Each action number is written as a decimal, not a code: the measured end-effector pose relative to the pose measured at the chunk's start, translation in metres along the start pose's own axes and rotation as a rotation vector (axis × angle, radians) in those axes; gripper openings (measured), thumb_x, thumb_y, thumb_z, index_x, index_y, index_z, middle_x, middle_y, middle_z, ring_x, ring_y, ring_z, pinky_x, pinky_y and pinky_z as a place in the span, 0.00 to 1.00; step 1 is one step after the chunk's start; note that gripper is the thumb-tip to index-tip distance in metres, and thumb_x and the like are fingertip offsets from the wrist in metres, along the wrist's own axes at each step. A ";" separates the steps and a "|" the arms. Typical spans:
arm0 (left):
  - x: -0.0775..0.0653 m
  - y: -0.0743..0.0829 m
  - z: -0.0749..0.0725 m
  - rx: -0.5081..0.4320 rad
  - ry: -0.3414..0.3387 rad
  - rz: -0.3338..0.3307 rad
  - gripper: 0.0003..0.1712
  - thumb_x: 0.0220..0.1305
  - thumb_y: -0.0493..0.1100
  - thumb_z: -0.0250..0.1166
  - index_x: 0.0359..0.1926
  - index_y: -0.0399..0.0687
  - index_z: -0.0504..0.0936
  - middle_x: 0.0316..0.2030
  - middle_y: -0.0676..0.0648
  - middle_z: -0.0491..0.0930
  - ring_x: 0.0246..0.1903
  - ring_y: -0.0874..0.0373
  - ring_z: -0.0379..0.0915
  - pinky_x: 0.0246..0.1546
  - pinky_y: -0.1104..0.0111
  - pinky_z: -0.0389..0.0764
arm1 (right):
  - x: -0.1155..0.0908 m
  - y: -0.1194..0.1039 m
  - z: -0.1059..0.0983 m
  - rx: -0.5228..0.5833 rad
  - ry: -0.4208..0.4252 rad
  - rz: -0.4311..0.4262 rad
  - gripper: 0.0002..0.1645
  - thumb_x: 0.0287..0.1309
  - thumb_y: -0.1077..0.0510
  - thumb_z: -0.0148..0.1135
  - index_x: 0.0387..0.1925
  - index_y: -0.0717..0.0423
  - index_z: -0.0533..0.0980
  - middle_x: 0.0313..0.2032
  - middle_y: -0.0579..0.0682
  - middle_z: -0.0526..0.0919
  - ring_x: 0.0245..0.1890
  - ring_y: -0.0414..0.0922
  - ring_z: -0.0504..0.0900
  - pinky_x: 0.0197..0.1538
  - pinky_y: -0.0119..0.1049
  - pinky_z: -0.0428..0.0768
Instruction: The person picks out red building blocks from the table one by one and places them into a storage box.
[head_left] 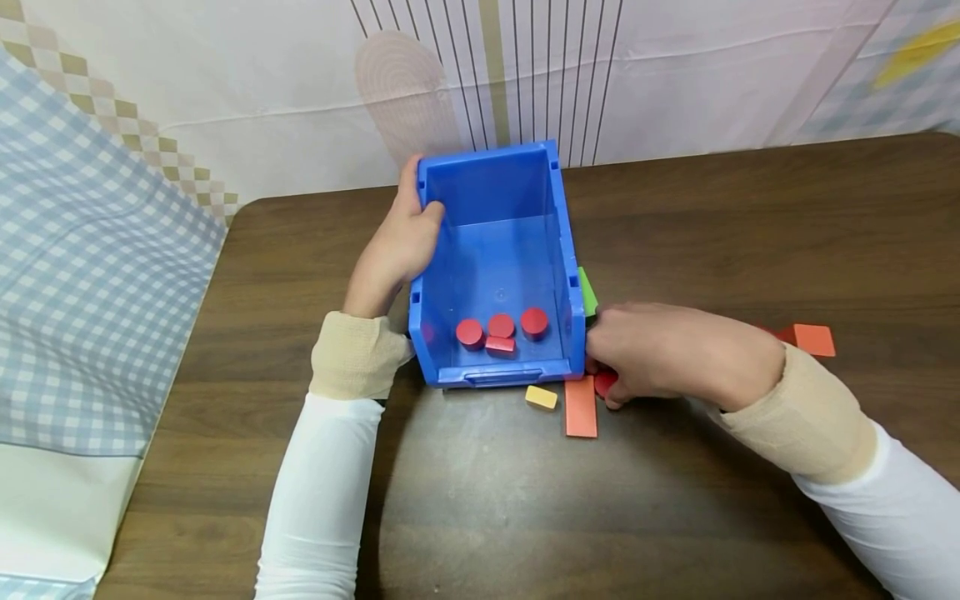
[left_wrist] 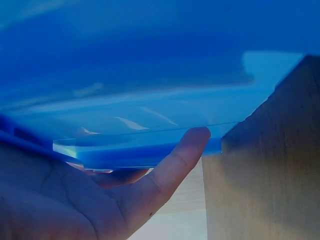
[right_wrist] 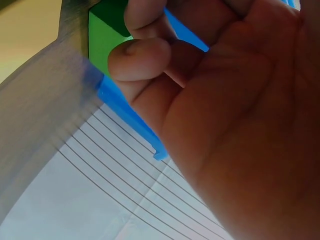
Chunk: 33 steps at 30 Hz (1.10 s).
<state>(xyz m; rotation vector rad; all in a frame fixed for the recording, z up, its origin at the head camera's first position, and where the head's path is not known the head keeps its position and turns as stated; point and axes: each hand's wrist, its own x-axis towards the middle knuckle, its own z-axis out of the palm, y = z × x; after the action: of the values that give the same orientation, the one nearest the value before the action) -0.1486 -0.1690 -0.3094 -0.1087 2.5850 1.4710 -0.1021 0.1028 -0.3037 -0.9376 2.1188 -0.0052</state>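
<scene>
One blue plastic bin (head_left: 495, 258) is gripped by the left hand (head_left: 401, 242), one round red block (head_left: 603, 383) at its five o'clock by the right hand (head_left: 663, 350), beside an orange strip (head_left: 581, 410) on the brown wooden table (head_left: 480, 525).

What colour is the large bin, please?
The bin is blue, shown best in the head view.

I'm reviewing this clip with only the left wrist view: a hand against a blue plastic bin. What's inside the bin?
Observer: Three red round pieces and one small red rectangular-looking piece lie in the blue plastic bin.
Operator: Where is the right hand?
Observer: The right hand is by the bin's right side, at another red round piece outside it.
Operator: Anything just left of that outside piece?
Observer: Yes, a flat orange rectangular piece on the table.
</scene>
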 end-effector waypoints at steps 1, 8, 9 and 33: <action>0.000 0.000 0.000 0.000 -0.001 -0.001 0.38 0.82 0.40 0.41 0.85 0.50 0.35 0.84 0.43 0.48 0.82 0.46 0.45 0.78 0.42 0.54 | 0.000 0.000 0.000 -0.007 0.002 -0.005 0.17 0.54 0.48 0.83 0.37 0.52 0.84 0.25 0.48 0.79 0.29 0.44 0.78 0.32 0.34 0.76; -0.001 0.000 -0.001 0.002 0.001 -0.005 0.39 0.83 0.40 0.41 0.85 0.50 0.35 0.84 0.43 0.47 0.83 0.47 0.43 0.79 0.44 0.52 | 0.000 -0.001 0.001 -0.034 0.017 -0.017 0.18 0.51 0.48 0.84 0.35 0.52 0.84 0.26 0.48 0.78 0.32 0.45 0.77 0.33 0.36 0.76; -0.001 0.000 -0.001 0.002 0.000 -0.004 0.39 0.83 0.40 0.41 0.85 0.50 0.34 0.84 0.43 0.46 0.83 0.47 0.43 0.79 0.44 0.52 | 0.000 -0.001 0.001 -0.034 0.018 -0.016 0.18 0.51 0.48 0.85 0.36 0.52 0.84 0.26 0.48 0.78 0.32 0.45 0.77 0.33 0.36 0.76; -0.001 0.001 0.000 0.011 -0.003 -0.009 0.39 0.82 0.40 0.41 0.85 0.51 0.35 0.84 0.43 0.47 0.82 0.46 0.44 0.79 0.43 0.53 | -0.003 0.001 -0.001 -0.006 -0.018 -0.029 0.14 0.60 0.50 0.79 0.37 0.52 0.82 0.26 0.48 0.78 0.28 0.43 0.78 0.31 0.33 0.76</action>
<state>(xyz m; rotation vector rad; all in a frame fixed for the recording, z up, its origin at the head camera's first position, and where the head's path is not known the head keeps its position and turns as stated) -0.1479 -0.1688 -0.3083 -0.1162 2.5861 1.4525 -0.1025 0.1053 -0.3010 -0.9678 2.0897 -0.0050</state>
